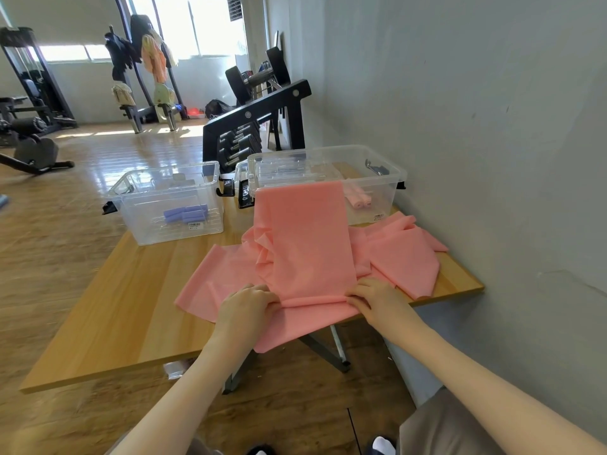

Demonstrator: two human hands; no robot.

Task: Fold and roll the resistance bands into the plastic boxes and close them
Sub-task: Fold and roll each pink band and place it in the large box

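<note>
A long pink resistance band [305, 244] lies spread on the wooden table [131, 307], its far end draped over the front of the right clear plastic box [381, 178]. My left hand [246, 307] and my right hand [374, 297] pinch a fold in the band at the table's near edge. More loose pink band [407, 254] is heaped to the right. Inside the right box sit rolled pink bands [359, 200]. The left clear box [170, 205] holds rolled purple bands [185, 214]. Both boxes stand without lids on.
Clear lids [289, 169] rest in or on the right box. A grey wall [476, 126] runs along the table's right side. A black dumbbell rack [256, 126] stands behind the boxes. Gym machines stand on the wooden floor at the far left.
</note>
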